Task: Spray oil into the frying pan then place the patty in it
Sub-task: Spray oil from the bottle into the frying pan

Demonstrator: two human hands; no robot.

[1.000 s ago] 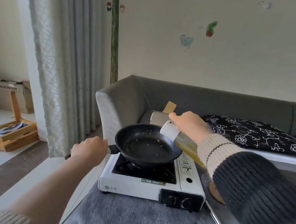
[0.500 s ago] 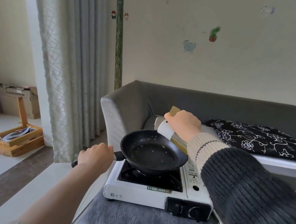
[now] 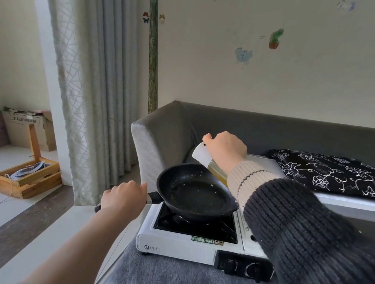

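A black frying pan (image 3: pixel 196 194) sits tilted over the burner of a white portable gas stove (image 3: pixel 178 246); its bottom looks glossy with small pale specks. My left hand (image 3: pixel 122 198) is closed around the pan's handle at the left. My right hand (image 3: pixel 226 149) grips an oil spray bottle (image 3: pixel 203 154) with a white top and yellowish oil inside, held tilted above the pan's far right rim, nozzle toward the pan. No patty is visible; my right sleeve hides the area right of the stove.
The stove stands on a grey fleece cloth (image 3: pixel 168 279). Behind it is a grey sofa (image 3: pixel 167 130) with a black floral cushion (image 3: pixel 330 172). A curtain (image 3: pixel 88 86) hangs at left, with a wooden crate (image 3: pixel 26 179) and cardboard boxes (image 3: pixel 26 126) on the floor.
My right hand has lifted the spray bottle higher, toward the pan's far rim. The pan has tilted a little in my left hand. The camera view shifted slightly.
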